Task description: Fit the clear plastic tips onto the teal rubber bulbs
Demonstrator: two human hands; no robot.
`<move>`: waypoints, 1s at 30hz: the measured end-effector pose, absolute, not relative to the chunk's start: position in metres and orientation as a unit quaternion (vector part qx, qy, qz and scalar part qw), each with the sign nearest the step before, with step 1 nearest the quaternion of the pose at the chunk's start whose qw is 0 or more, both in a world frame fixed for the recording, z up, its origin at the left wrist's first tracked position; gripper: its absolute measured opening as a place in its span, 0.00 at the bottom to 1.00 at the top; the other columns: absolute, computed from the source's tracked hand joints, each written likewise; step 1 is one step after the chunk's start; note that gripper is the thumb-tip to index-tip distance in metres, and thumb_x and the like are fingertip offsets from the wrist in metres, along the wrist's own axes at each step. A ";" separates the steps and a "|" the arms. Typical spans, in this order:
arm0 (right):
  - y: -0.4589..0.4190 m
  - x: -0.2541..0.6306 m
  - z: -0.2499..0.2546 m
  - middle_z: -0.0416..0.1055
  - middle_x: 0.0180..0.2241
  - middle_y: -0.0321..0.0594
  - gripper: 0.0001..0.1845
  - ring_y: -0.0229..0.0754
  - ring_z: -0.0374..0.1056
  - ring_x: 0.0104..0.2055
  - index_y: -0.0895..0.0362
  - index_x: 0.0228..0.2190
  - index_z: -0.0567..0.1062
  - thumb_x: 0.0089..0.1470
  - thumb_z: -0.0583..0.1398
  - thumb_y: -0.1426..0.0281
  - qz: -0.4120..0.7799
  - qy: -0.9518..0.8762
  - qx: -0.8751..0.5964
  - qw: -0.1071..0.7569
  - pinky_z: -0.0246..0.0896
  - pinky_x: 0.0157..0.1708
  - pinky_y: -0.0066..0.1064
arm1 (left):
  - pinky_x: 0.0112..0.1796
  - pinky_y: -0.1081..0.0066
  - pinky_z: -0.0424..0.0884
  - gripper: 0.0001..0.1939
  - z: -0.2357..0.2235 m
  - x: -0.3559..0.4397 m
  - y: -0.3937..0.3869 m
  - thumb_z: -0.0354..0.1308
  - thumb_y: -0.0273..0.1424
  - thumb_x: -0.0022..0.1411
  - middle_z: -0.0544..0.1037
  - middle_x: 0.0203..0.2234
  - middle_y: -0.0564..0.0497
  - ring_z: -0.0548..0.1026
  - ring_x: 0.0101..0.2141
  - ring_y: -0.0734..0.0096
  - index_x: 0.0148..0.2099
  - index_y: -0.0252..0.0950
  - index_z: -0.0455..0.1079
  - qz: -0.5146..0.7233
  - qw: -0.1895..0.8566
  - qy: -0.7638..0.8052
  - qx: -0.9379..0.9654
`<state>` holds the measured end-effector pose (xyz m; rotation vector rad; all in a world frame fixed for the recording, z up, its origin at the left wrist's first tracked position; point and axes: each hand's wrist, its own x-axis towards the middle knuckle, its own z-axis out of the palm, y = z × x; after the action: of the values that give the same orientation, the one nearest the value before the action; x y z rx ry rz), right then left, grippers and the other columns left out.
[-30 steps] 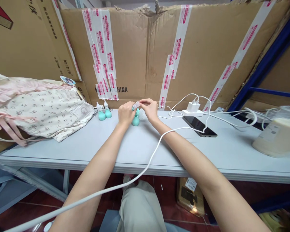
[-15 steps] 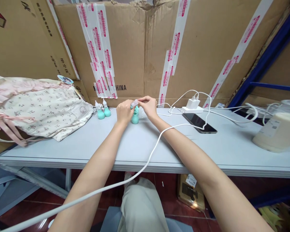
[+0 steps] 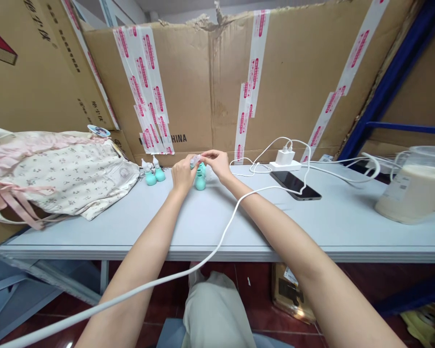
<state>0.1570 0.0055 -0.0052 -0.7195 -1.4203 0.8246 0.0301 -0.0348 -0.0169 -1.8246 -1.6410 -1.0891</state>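
Observation:
My left hand (image 3: 182,173) is closed around a small nasal aspirator, mostly hidden by the fingers, with its clear nozzle (image 3: 195,160) showing at the top. My right hand (image 3: 218,165) has thumb and finger pinched together at that nozzle's end. Just below and between the hands, an open-necked teal bulb (image 3: 200,182) stands upright on the table, with more teal behind it. Clear pieces beside it, under my right hand, are too faint to make out. Left of my hands, two teal bulbs with clear pointed nozzles (image 3: 160,174) stand close together.
A floral cloth bag (image 3: 68,174) lies at the left of the grey table (image 3: 210,227). To the right are a dark phone (image 3: 296,185), a white charger (image 3: 285,156) and a plastic jug (image 3: 408,188). A white cable (image 3: 229,227) crosses in front of my arms. Cardboard (image 3: 188,87) stands behind.
The view has tilted up slightly. My hands stay together at the nozzle; the aspirator has turned, and its teal part is now hidden by my left fingers.

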 end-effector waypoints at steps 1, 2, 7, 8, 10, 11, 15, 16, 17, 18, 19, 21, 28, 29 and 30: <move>0.005 0.157 -0.005 0.76 0.25 0.39 0.11 0.38 0.70 0.27 0.59 0.23 0.77 0.34 0.68 0.66 0.362 -0.617 -0.315 0.623 0.66 0.33 0.31 | 0.30 0.72 0.59 0.15 -0.017 0.030 -0.035 0.49 0.41 0.64 0.79 0.31 0.46 0.76 0.33 0.62 0.45 0.39 0.70 -0.390 0.231 -0.599 -0.660; 0.005 0.157 -0.005 0.76 0.25 0.39 0.10 0.38 0.70 0.27 0.58 0.23 0.77 0.34 0.68 0.67 0.365 -0.616 -0.317 0.622 0.66 0.33 0.30 | 0.30 0.72 0.59 0.15 -0.017 0.030 -0.035 0.48 0.41 0.64 0.79 0.30 0.46 0.76 0.33 0.62 0.44 0.38 0.70 -0.387 0.236 -0.603 -0.657; 0.006 0.157 -0.007 0.76 0.25 0.37 0.08 0.37 0.69 0.27 0.58 0.23 0.76 0.35 0.68 0.68 0.347 -0.624 -0.324 0.620 0.65 0.33 0.29 | 0.29 0.72 0.59 0.14 -0.017 0.031 -0.036 0.48 0.40 0.65 0.78 0.28 0.46 0.76 0.31 0.62 0.41 0.37 0.69 -0.370 0.252 -0.607 -0.656; 0.005 0.156 -0.007 0.76 0.26 0.38 0.08 0.38 0.70 0.28 0.58 0.23 0.76 0.36 0.67 0.68 0.339 -0.627 -0.321 0.623 0.65 0.33 0.30 | 0.29 0.72 0.59 0.13 -0.017 0.031 -0.036 0.48 0.40 0.65 0.78 0.28 0.46 0.76 0.32 0.62 0.41 0.37 0.69 -0.368 0.253 -0.607 -0.657; 0.003 0.155 -0.008 0.77 0.30 0.38 0.08 0.38 0.71 0.31 0.57 0.26 0.77 0.38 0.67 0.69 0.319 -0.635 -0.307 0.633 0.66 0.36 0.30 | 0.30 0.72 0.59 0.13 -0.017 0.030 -0.035 0.48 0.39 0.65 0.78 0.28 0.47 0.76 0.32 0.62 0.41 0.37 0.68 -0.370 0.254 -0.606 -0.657; 0.001 0.154 -0.008 0.78 0.32 0.39 0.09 0.39 0.71 0.33 0.57 0.27 0.77 0.39 0.66 0.69 0.308 -0.640 -0.301 0.636 0.66 0.38 0.30 | 0.30 0.72 0.59 0.13 -0.017 0.030 -0.035 0.48 0.39 0.65 0.78 0.28 0.47 0.76 0.32 0.62 0.41 0.37 0.68 -0.373 0.253 -0.606 -0.656; -0.009 0.151 -0.009 0.78 0.34 0.39 0.04 0.41 0.72 0.40 0.55 0.27 0.78 0.43 0.64 0.69 0.251 -0.648 -0.313 0.648 0.64 0.47 0.33 | 0.30 0.71 0.60 0.13 -0.018 0.029 -0.033 0.47 0.39 0.65 0.78 0.28 0.46 0.76 0.33 0.62 0.42 0.37 0.68 -0.377 0.252 -0.606 -0.654; -0.011 0.150 -0.009 0.78 0.34 0.39 0.03 0.41 0.72 0.41 0.55 0.26 0.78 0.44 0.64 0.70 0.239 -0.645 -0.318 0.653 0.63 0.47 0.33 | 0.31 0.71 0.60 0.13 -0.018 0.029 -0.033 0.47 0.39 0.65 0.78 0.29 0.46 0.76 0.33 0.62 0.42 0.37 0.68 -0.374 0.252 -0.606 -0.655; -0.013 0.149 -0.009 0.78 0.33 0.39 0.02 0.41 0.72 0.40 0.55 0.25 0.78 0.44 0.64 0.70 0.230 -0.640 -0.322 0.659 0.63 0.47 0.33 | 0.31 0.71 0.60 0.13 -0.019 0.029 -0.032 0.47 0.38 0.65 0.78 0.29 0.46 0.76 0.33 0.62 0.42 0.37 0.68 -0.372 0.252 -0.607 -0.655; -0.014 0.149 -0.009 0.78 0.33 0.39 0.02 0.41 0.72 0.39 0.55 0.24 0.79 0.44 0.64 0.70 0.225 -0.633 -0.328 0.664 0.63 0.46 0.33 | 0.31 0.71 0.60 0.12 -0.019 0.030 -0.032 0.48 0.38 0.65 0.78 0.29 0.45 0.76 0.33 0.62 0.42 0.37 0.68 -0.371 0.252 -0.609 -0.655; -0.015 0.149 -0.009 0.78 0.32 0.39 0.02 0.41 0.72 0.38 0.55 0.24 0.79 0.44 0.64 0.70 0.224 -0.626 -0.336 0.667 0.63 0.45 0.33 | 0.31 0.71 0.60 0.12 -0.019 0.030 -0.032 0.48 0.38 0.65 0.78 0.29 0.45 0.76 0.33 0.62 0.42 0.37 0.68 -0.370 0.251 -0.609 -0.655; -0.015 0.149 -0.009 0.77 0.30 0.39 0.03 0.41 0.72 0.35 0.56 0.24 0.79 0.43 0.64 0.70 0.234 -0.615 -0.351 0.666 0.64 0.42 0.32 | 0.31 0.72 0.60 0.12 -0.019 0.031 -0.032 0.48 0.38 0.65 0.78 0.29 0.45 0.76 0.33 0.62 0.41 0.37 0.68 -0.370 0.249 -0.611 -0.654; -0.002 0.155 -0.010 0.76 0.24 0.37 0.07 0.38 0.70 0.28 0.58 0.22 0.78 0.36 0.67 0.67 0.327 -0.603 -0.315 0.656 0.64 0.35 0.30 | 0.32 0.71 0.60 0.14 -0.017 0.033 -0.035 0.47 0.40 0.65 0.78 0.31 0.46 0.76 0.34 0.62 0.42 0.37 0.68 -0.352 0.238 -0.623 -0.657; 0.002 0.156 -0.011 0.75 0.24 0.37 0.08 0.38 0.69 0.28 0.58 0.21 0.78 0.34 0.68 0.67 0.349 -0.599 -0.301 0.655 0.64 0.34 0.30 | 0.32 0.71 0.60 0.14 -0.017 0.033 -0.035 0.47 0.40 0.65 0.78 0.31 0.46 0.76 0.35 0.62 0.43 0.37 0.68 -0.349 0.238 -0.622 -0.659; 0.005 0.156 -0.013 0.75 0.23 0.37 0.09 0.38 0.69 0.28 0.58 0.21 0.77 0.33 0.68 0.66 0.370 -0.594 -0.287 0.654 0.64 0.34 0.30 | 0.32 0.71 0.60 0.14 -0.017 0.033 -0.035 0.47 0.39 0.65 0.78 0.31 0.46 0.76 0.35 0.62 0.43 0.37 0.68 -0.346 0.239 -0.619 -0.663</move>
<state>0.1562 0.0051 -0.0131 -0.6518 -1.3483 0.8391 0.0327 -0.0350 -0.0169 -1.8151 -1.6964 -0.9483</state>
